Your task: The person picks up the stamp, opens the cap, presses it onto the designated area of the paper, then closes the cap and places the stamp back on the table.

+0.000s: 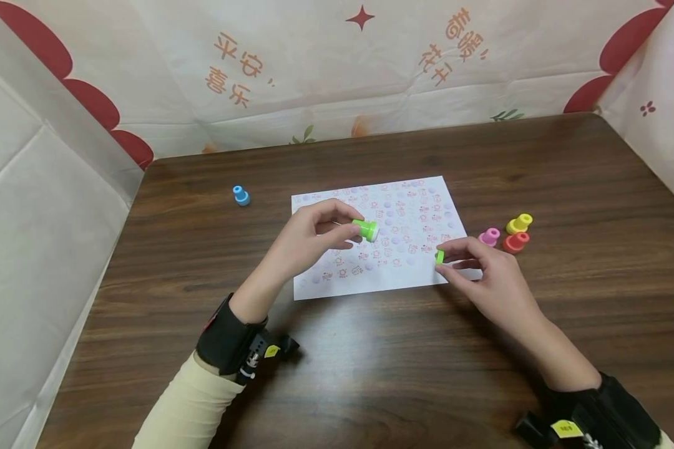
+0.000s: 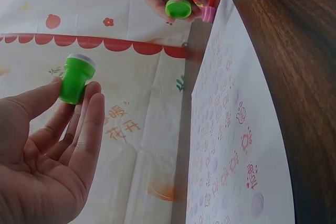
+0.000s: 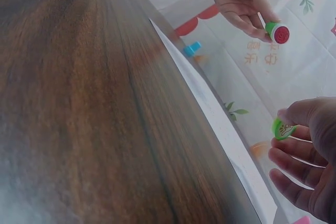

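My left hand [image 1: 316, 240] pinches a green stamp [image 1: 367, 229] between thumb and fingers, held above a printed sheet of paper [image 1: 326, 284]. Its round red stamping face [image 3: 281, 35] shows in the right wrist view, ringed in white. With thumb and fingertips, my right hand [image 1: 491, 277] holds a small green cap [image 1: 439, 257] over the paper's right edge. A picture marks the top of that cap, seen in the right wrist view; its hollow side [image 2: 178, 9] faces the left wrist camera. Cap and stamp are apart.
Pink [image 1: 489, 236], yellow [image 1: 519, 223] and red [image 1: 516, 242] stamps stand right of the paper, close to my right hand. A blue stamp [image 1: 241, 195] stands at the back left. Everything lies on a dark wooden table [image 1: 371, 368], with a patterned cloth [image 1: 326, 68] hanging behind it.
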Demonstrator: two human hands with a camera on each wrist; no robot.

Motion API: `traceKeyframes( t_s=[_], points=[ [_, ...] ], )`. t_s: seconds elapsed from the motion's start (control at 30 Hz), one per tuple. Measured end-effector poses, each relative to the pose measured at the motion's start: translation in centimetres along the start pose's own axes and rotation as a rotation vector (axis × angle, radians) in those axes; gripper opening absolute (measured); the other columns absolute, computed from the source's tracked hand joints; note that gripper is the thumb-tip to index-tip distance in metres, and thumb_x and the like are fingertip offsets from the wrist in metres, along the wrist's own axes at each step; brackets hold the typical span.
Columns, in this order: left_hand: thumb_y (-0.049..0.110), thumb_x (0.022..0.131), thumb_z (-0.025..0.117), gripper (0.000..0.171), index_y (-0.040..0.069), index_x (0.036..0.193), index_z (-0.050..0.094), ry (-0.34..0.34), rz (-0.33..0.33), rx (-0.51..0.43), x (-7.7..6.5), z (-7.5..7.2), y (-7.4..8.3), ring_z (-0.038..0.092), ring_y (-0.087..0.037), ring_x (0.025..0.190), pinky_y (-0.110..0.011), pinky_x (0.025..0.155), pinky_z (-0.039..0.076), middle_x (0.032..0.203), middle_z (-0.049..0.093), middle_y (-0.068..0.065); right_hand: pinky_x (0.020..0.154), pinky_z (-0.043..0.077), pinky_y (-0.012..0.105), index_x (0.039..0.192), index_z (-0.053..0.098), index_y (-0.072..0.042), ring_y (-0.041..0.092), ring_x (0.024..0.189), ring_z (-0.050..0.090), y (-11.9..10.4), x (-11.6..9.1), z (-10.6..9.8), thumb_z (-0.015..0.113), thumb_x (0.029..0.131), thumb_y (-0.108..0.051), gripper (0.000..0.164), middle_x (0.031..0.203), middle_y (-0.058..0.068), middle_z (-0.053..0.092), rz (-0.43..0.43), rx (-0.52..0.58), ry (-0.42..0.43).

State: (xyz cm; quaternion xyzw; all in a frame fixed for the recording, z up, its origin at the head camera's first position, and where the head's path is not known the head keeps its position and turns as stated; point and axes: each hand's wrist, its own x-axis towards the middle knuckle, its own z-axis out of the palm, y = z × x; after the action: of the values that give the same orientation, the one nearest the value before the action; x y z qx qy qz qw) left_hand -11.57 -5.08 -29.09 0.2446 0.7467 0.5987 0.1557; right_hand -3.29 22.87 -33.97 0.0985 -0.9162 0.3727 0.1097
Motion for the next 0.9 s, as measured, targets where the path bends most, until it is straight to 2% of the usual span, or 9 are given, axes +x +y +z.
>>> traceKeyframes(
  t_s=[0.13, 0.2, 0.33, 0.47, 0.6, 0.63, 0.7, 0.9],
  points=[
    [0.006, 0.092, 0.061, 0.015, -0.001, 0.106, 0.063, -0.009, -0.002, -0.018, 0.1, 0.2, -0.1, 0.069, -0.025, 0.086, -0.046, 0.079, 0.060, 0.096, 0.070, -0.019, 0.076, 0.056, 0.014, 0.104, 0.067, -0.007, 0.018, 0.083, 0.067, 0.0, 0.0, 0.0, 0.080, 0.075, -0.009, 0.032, 0.095, 0.010, 0.074, 0.005, 0.000, 0.007],
    [0.006, 0.093, 0.060, 0.015, -0.001, 0.106, 0.063, -0.014, -0.004, -0.030, 0.2, 0.3, -0.1, 0.069, -0.026, 0.085, -0.048, 0.078, 0.059, 0.096, 0.069, -0.019, 0.076, 0.057, 0.017, 0.104, 0.067, -0.007, 0.018, 0.084, 0.066, 0.0, 0.0, 0.0, 0.080, 0.075, -0.010, 0.032, 0.095, 0.010, 0.074, 0.008, -0.005, 0.007],
    [0.009, 0.094, 0.060, 0.015, 0.000, 0.106, 0.063, -0.017, -0.002, -0.027, 0.5, 0.7, -0.2, 0.068, -0.025, 0.082, -0.044, 0.076, 0.061, 0.094, 0.067, -0.017, 0.076, 0.059, 0.025, 0.104, 0.068, -0.007, 0.018, 0.083, 0.066, 0.1, -0.1, 0.0, 0.080, 0.075, -0.010, 0.031, 0.094, 0.010, 0.074, 0.009, -0.008, 0.013],
    [0.012, 0.094, 0.061, 0.014, 0.001, 0.102, 0.065, -0.007, 0.007, 0.022, 1.0, 1.3, -0.2, 0.068, -0.027, 0.080, -0.035, 0.071, 0.062, 0.091, 0.068, -0.015, 0.074, 0.060, 0.029, 0.103, 0.068, -0.006, 0.018, 0.081, 0.067, 0.1, -0.1, -0.1, 0.080, 0.076, -0.009, 0.030, 0.094, 0.010, 0.074, 0.010, -0.016, 0.021],
    [0.016, 0.093, 0.063, 0.013, 0.005, 0.098, 0.066, 0.021, 0.021, 0.147, 1.7, 2.1, 0.0, 0.068, -0.024, 0.074, -0.030, 0.067, 0.061, 0.085, 0.070, -0.011, 0.075, 0.049, 0.003, 0.104, 0.068, -0.006, 0.018, 0.080, 0.067, 0.2, -0.3, -0.3, 0.079, 0.077, -0.009, 0.030, 0.097, 0.010, 0.073, 0.022, -0.017, 0.017],
    [0.018, 0.093, 0.063, 0.012, 0.006, 0.096, 0.066, 0.031, 0.024, 0.191, 1.9, 2.3, 0.1, 0.068, -0.021, 0.072, -0.028, 0.066, 0.061, 0.083, 0.071, -0.009, 0.075, 0.047, 0.001, 0.104, 0.068, -0.006, 0.018, 0.080, 0.067, 0.3, -0.3, -0.4, 0.079, 0.077, -0.009, 0.030, 0.097, 0.011, 0.073, 0.024, -0.011, 0.019],
    [0.022, 0.092, 0.065, 0.012, 0.010, 0.093, 0.067, 0.044, 0.033, 0.283, 2.2, 2.7, 0.4, 0.066, -0.015, 0.068, -0.027, 0.064, 0.058, 0.079, 0.071, -0.005, 0.075, 0.043, -0.003, 0.104, 0.068, -0.005, 0.018, 0.080, 0.068, 0.4, -0.4, -0.4, 0.079, 0.077, -0.009, 0.030, 0.097, 0.011, 0.073, 0.026, -0.008, 0.021],
    [0.035, 0.089, 0.067, 0.018, 0.017, 0.087, 0.067, 0.038, 0.030, 0.517, 3.1, 3.9, 1.4, 0.058, -0.005, 0.062, -0.026, 0.058, 0.048, 0.070, 0.068, 0.006, 0.074, 0.043, -0.002, 0.104, 0.068, -0.005, 0.016, 0.079, 0.067, 0.6, -0.6, -0.5, 0.080, 0.076, -0.010, 0.031, 0.097, 0.012, 0.073, 0.023, -0.022, 0.029]
  ],
)
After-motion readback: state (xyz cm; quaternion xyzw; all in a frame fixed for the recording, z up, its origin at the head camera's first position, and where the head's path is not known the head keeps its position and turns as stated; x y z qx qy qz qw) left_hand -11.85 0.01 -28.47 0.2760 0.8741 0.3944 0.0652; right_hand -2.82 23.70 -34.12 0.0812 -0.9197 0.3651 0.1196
